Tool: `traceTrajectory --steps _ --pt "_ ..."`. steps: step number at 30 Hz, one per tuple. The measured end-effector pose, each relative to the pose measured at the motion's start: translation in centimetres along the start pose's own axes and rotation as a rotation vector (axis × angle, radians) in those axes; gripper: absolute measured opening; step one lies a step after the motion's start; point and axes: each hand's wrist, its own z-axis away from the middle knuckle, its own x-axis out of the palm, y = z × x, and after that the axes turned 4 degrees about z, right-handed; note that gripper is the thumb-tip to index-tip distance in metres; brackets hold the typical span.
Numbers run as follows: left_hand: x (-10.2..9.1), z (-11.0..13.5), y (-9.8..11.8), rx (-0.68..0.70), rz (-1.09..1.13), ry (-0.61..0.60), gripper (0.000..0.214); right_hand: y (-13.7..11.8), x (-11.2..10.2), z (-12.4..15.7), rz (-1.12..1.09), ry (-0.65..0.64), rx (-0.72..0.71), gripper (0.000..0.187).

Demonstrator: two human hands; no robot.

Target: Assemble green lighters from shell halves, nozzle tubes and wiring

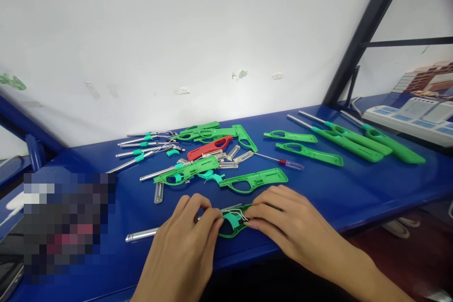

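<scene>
At the table's front edge lies an opened long-nosed gas lighter: a green half-shell (226, 235), a silver tube (141, 235), a teal trigger (232, 220) and thin white wires (241, 212). My left hand (187, 231) is closed over the tube end of the shell, thumb and forefinger pinched beside the trigger. My right hand (283, 214) grips the handle end, its fingertips at the wires. What exactly sits between the fingertips is hidden. Just behind lie a loose green half-shell (260, 179) and another half-shell with a tube and trigger (198, 166).
Clear fuel tanks (228, 165) and a red shell (210, 147) lie mid-table. Tubes with wires (136, 153) are at back left. A screwdriver (290, 164), two half-shells (309, 153) and whole green lighters (354, 144) lie right. A power strip (417, 122) is farther right.
</scene>
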Motion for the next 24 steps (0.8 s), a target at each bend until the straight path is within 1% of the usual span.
traceTrajectory --steps 6,13,19,24 --pt "0.38 0.24 0.09 0.001 0.027 0.023 0.026 -0.04 -0.19 -0.15 0.020 0.004 -0.017 0.017" --pt "0.50 0.26 0.12 0.005 0.062 0.078 0.022 -0.03 -0.10 -0.12 -0.027 0.010 0.002 0.025" --pt "0.52 0.23 -0.27 -0.008 0.070 0.055 0.023 0.02 -0.10 -0.12 -0.043 0.009 0.004 0.026" --pt "0.43 0.57 -0.48 0.011 0.029 0.045 0.034 0.04 -0.08 -0.08 -0.037 0.029 -0.012 0.024"
